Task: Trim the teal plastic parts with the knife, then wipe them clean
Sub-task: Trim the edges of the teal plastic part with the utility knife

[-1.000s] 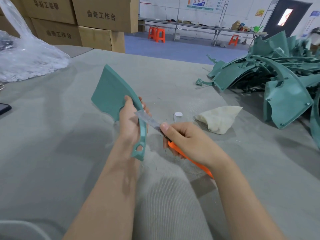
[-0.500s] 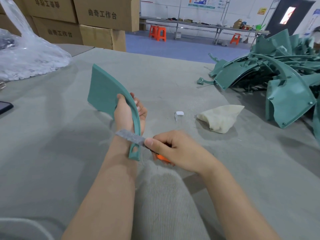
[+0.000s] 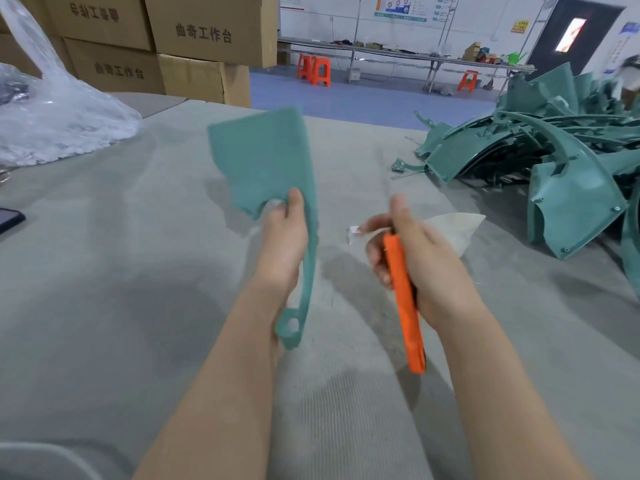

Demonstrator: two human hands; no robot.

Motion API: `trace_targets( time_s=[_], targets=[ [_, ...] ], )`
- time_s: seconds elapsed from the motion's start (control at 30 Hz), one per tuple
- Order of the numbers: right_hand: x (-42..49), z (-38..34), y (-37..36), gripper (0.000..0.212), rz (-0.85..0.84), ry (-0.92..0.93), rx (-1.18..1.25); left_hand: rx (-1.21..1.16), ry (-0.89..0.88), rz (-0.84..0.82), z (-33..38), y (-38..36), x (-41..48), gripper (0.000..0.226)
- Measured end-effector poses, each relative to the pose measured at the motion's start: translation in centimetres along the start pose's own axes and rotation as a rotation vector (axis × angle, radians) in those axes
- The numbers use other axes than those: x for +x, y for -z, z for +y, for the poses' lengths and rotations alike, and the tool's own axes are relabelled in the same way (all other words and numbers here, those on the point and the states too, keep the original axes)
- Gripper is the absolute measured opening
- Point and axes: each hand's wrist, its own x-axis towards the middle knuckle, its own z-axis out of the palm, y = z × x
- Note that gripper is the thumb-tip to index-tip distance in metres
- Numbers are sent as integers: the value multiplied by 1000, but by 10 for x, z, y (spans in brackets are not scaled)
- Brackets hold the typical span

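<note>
My left hand (image 3: pixel 284 237) grips a flat teal plastic part (image 3: pixel 263 157) above the grey table; its broad face points towards me and its curved arm with a looped end hangs down beside my wrist. My right hand (image 3: pixel 415 251) holds the orange-handled knife (image 3: pixel 403 299) to the right of the part, apart from it. The handle points back towards me. The blade is blurred and hidden behind my thumb. A cream wiping cloth (image 3: pixel 457 230) lies on the table just behind my right hand.
A heap of teal plastic parts (image 3: pixel 554 168) fills the right side of the grey table (image 3: pixel 138 271). A small white piece (image 3: pixel 353 232) lies near the cloth. A clear plastic bag (image 3: pixel 59 126) sits at the left, a dark phone (image 3: pixel 8 218) at the left edge, cardboard boxes (image 3: pixel 194 39) behind.
The knife has come off the part's curved arm and swung right, its handle now pointing at me. My left hand has turned the part so its flat face shows.
</note>
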Motion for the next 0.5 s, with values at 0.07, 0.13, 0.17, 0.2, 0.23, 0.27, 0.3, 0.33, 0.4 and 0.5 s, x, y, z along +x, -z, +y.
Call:
trace_targets(
  time_s=[0.07,0.13,0.17,0.2,0.23,0.27,0.3,0.33,0.4,0.5],
  targets=[
    [6,0,14,35,281,35,45,245,-46,-136,0,-3,-6,46],
    [9,1,31,27,459,59,32,492,-106,-286,3,-7,-13,48],
    [9,2,39,32,512,59,28,576,-115,-381,4,-9,-16,49],
    [9,2,45,37,548,52,39,619,-91,-505,5,-11,-19,47],
    [9,3,52,39,573,41,56,648,-46,-639,5,-12,-23,44],
    [10,4,57,36,585,26,69,688,-3,-762,6,-14,-26,42],
    [11,5,60,31,582,6,62,728,31,-854,6,-14,-29,41],
    [12,7,63,22,568,-18,33,754,56,-909,6,-14,-30,40],
    [14,11,64,5,518,-62,-21,747,96,-948,5,-12,-28,38],
    [14,12,59,4,481,-86,20,393,271,-898,9,-7,-22,43]
  ],
)
